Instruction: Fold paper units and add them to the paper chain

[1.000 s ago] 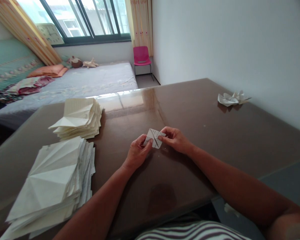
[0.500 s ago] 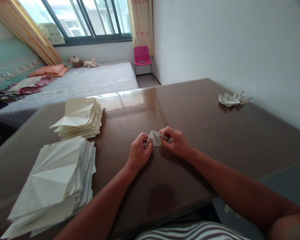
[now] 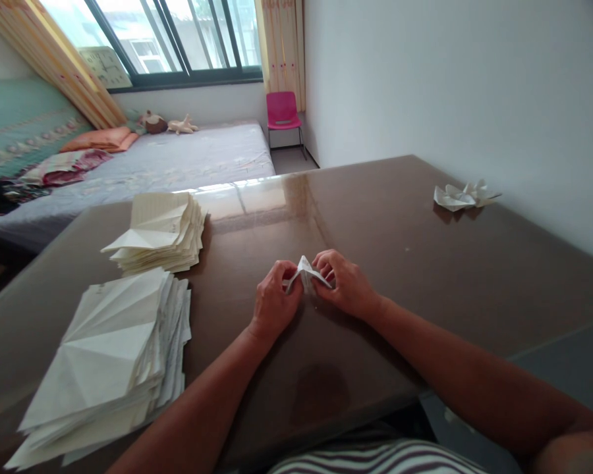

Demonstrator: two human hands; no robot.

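Note:
A small folded piece of printed paper [image 3: 307, 274] sits between my two hands just above the brown table [image 3: 405, 263]. My left hand [image 3: 273, 303] pinches its left side with fingers closed. My right hand [image 3: 344, 284] pinches its right side, fingers curled over the paper. The paper is bent up into a peak in the middle. Parts of it are hidden by my fingers.
Two stacks of creased cream paper sheets lie at the left, one near [image 3: 109, 359] and one farther back [image 3: 161, 232]. Finished folded paper shapes [image 3: 462, 195] rest at the far right by the wall. A bed [image 3: 178, 158] and a pink chair [image 3: 282, 112] stand beyond the table.
The small paper was a flat square held up facing me; both hands have pushed its sides together, and it now buckles into a peak, held lower.

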